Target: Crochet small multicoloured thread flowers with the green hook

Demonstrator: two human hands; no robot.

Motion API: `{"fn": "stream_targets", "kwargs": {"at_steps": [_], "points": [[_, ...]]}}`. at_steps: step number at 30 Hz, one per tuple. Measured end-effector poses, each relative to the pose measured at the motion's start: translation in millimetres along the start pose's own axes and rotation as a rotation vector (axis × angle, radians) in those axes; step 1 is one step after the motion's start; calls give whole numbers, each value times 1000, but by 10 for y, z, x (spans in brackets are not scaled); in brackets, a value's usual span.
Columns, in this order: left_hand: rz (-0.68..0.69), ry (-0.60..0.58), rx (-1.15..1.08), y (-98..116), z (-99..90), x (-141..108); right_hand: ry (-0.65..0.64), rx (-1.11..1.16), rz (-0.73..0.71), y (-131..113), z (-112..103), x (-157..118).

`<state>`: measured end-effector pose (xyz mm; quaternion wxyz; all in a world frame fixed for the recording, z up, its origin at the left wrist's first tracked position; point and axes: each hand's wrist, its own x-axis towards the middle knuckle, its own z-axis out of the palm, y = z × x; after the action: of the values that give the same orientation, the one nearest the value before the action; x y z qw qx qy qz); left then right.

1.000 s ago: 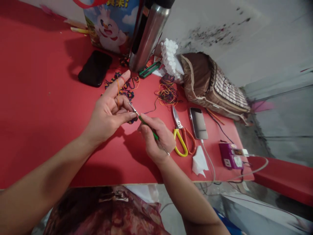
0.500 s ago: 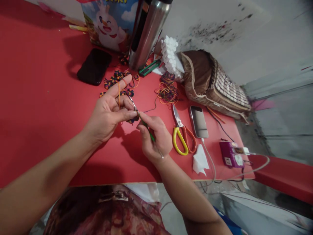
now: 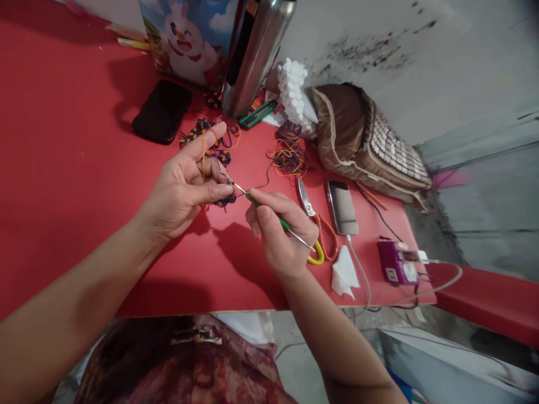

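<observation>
My left hand (image 3: 185, 179) pinches a small dark multicoloured crochet piece (image 3: 225, 200) between thumb and fingers. Orange yarn (image 3: 204, 154) loops around its raised index finger. In my right hand (image 3: 284, 230) is a crochet hook (image 3: 282, 223) with a green grip, held like a pen. The hook's metal tip reaches the piece at my left fingertips; whether it sits inside a stitch I cannot tell. Behind my left hand lie finished-looking crocheted bits (image 3: 197, 130) in dark and orange yarn. A loose tangle of multicoloured yarn (image 3: 288, 157) rests farther right, with a strand running toward my hands.
Scissors (image 3: 309, 209) lie partly behind my right hand, beside a charging phone (image 3: 343, 207) and a white scrap (image 3: 345, 273). A black phone (image 3: 162, 112), a steel flask (image 3: 256, 59), a green cutter (image 3: 258, 115), a brown cushion (image 3: 370, 140) and a purple power socket (image 3: 398, 262) stand around the red table (image 3: 76, 185).
My right hand has moved right and slightly down, drawing the hook back so more of its shaft shows. It now covers part of the scissors' handles. My left hand has shifted slightly left.
</observation>
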<state>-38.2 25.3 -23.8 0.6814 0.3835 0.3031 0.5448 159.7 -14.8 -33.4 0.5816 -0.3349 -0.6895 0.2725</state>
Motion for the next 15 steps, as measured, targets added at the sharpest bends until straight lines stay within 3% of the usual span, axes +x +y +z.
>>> {"fn": "stream_targets", "kwargs": {"at_steps": [5,15], "points": [[48,-27,80,-4,-33,3,3,61,73,56,-25,-45],[-3,13,36,17,-23,12,28,164,82,82,-29,-58]]}}
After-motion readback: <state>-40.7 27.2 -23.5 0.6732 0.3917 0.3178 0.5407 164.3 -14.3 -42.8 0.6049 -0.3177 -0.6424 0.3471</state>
